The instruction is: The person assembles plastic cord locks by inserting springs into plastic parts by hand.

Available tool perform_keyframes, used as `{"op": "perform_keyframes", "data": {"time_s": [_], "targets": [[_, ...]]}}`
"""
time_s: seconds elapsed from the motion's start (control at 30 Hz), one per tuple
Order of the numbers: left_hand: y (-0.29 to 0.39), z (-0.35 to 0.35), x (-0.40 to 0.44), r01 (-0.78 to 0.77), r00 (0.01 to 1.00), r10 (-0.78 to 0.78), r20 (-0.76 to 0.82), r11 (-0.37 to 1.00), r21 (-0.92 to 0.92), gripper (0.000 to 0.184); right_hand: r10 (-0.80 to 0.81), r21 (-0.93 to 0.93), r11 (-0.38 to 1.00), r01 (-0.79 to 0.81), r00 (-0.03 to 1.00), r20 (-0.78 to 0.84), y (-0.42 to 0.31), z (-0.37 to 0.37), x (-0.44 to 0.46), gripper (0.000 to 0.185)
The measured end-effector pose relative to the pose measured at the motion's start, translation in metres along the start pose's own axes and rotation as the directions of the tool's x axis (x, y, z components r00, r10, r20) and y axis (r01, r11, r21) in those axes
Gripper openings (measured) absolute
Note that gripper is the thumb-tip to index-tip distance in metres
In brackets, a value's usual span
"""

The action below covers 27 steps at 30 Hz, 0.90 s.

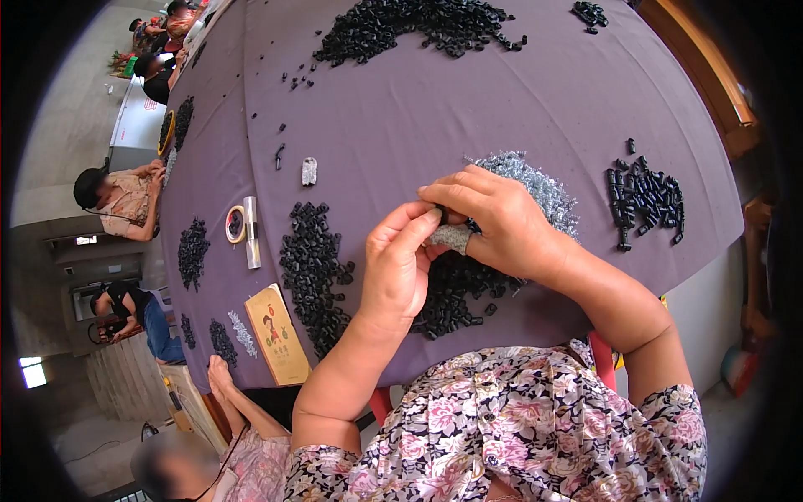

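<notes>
Left hand (pixel 396 272) and right hand (pixel 512 224) meet, their grasp unclear, near the purple-clothed table's (pixel 376 134) front edge; steady pinching should help.

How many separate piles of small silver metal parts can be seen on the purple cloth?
3: a large pile partly behind the right hand, a small pile beside the yellow booklet, and a far pile near the black-capped person. Others may be hidden.

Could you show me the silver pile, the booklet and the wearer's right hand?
Silver pile (pixel 541 191): head view, the part showing beyond the hand.
Booklet (pixel 278 336): head view, middle of its cover.
Right hand (pixel 498 216): head view, back of the hand.
</notes>
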<state>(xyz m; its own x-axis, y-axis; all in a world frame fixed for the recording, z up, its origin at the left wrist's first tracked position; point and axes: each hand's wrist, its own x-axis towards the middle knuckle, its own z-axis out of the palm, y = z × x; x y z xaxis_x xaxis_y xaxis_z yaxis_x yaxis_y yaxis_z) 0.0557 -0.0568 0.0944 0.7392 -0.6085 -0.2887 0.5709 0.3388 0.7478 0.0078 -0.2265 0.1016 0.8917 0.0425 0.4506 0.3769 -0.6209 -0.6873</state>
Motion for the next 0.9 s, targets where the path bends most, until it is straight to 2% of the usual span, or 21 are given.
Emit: {"op": "perform_keyframes", "data": {"time_s": [0.1,0.2,0.3,0.5,0.6,0.7,0.9], "targets": [[-0.001,-0.005,0.001,0.05,0.999,-0.049,0.01,0.998,-0.05,0.02,-0.053,-0.056,0.997,0.051,0.998,-0.036,0.001,0.001,0.001,0.049],[-0.002,0.001,-0.001,0.09,0.994,-0.091,-0.061,0.996,-0.022,0.023,-0.085,-0.116,0.99,0.077,0.994,-0.068,0.002,0.004,0.0,0.044],[0.0,0.0,0.0,0.12,0.992,-0.122,-0.041,0.991,-0.052,0.025,-0.117,-0.169,0.98,0.104,0.99,-0.075,0.005,0.004,0.001,0.043],[0.004,0.0,0.003,0.176,0.984,-0.177,0.015,0.981,0.077,0.03,-0.15,-0.162,0.977,0.142,0.988,-0.042,0.006,0.001,0.001,0.05],[0.002,-0.002,0.002,0.123,0.991,-0.127,0.036,0.987,0.1,0.03,-0.165,-0.176,0.972,0.158,0.986,-0.029,0.005,0.004,0.001,0.052],[-0.008,0.01,0.0,0.082,0.995,-0.079,-0.067,0.996,0.044,0.028,-0.17,-0.218,0.962,0.163,0.985,-0.014,0.007,0.006,-0.001,0.054],[-0.011,0.022,0.001,0.031,0.999,-0.031,-0.036,1.0,0.002,0.027,-0.169,-0.222,0.962,0.16,0.985,-0.019,0.002,-0.001,0.002,0.056]]}}
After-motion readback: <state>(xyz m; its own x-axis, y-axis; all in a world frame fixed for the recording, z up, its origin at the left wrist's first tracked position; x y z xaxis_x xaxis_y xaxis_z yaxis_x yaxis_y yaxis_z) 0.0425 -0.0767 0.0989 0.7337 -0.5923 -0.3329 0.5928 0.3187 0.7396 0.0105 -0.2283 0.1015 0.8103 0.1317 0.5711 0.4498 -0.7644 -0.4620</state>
